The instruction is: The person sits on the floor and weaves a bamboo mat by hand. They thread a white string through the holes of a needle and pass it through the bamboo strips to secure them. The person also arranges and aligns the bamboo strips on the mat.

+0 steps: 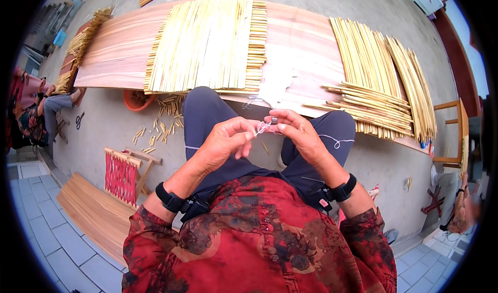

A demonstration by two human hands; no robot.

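Above my lap, my left hand (231, 141) pinches a tangled loop of white string (262, 128) between thumb and finger. My right hand (294, 133) grips the same string, with a metal band (274, 120) on one finger. A length of string trails across my right thigh. Beyond my knees, a long wooden board (113, 45) holds a wide mat of pale sticks (194, 41) at the middle and bundles of sticks (369, 59) at the right. A white piece of material (277, 83) lies between them.
An orange basin (139, 100) and cut stick pieces (163, 132) lie under the board. Scissors (79, 120) are on the floor. A folding stool (120, 173) and plank (91, 212) are at lower left, a wooden chair (446, 132) at right. Other people (31, 114) sit at both sides.
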